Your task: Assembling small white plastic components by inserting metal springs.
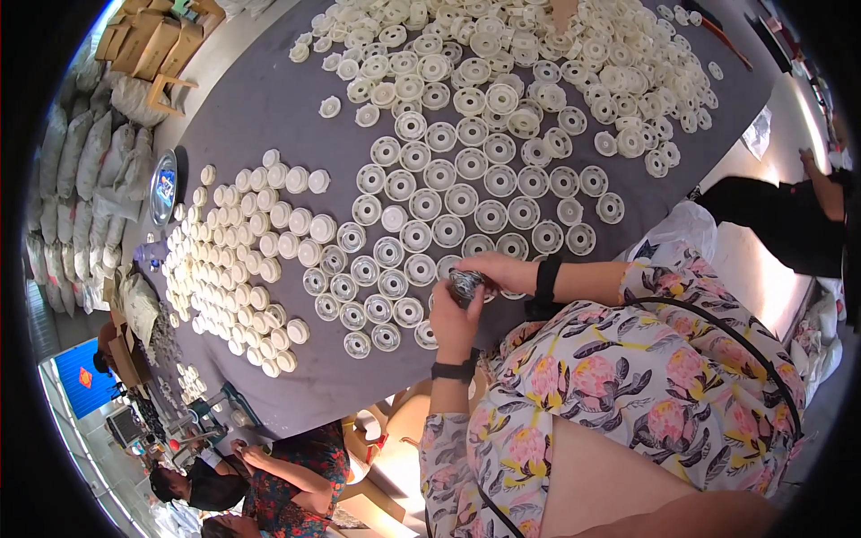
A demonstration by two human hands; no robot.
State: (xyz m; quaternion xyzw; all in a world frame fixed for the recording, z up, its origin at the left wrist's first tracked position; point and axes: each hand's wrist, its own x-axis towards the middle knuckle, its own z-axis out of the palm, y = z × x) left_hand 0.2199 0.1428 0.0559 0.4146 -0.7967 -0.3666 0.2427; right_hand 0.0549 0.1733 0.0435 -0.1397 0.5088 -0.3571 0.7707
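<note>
In front of my body I hold a dark, shiny, silvery clump of small pieces (466, 285); its exact kind is too small to make out. My left hand (454, 321) closes round it from below, thumb against its side. From the right, my right hand (499, 268) grips its top with bent fingers. Just beyond my hands lie rows of round white plastic ring-shaped parts (461, 199), open side up. Those nearest my left hand, such as one silvery-centred ring part (386, 337), have a shiny insert or lining.
A grey-covered table (269, 386) carries a large heap of loose white parts (502, 45) at the far side. Stacked white round pieces (242, 242) stand at left, near a metal tray (164, 188). Filled sacks (94, 157) line the wall. Other people (296, 475) sit at lower left.
</note>
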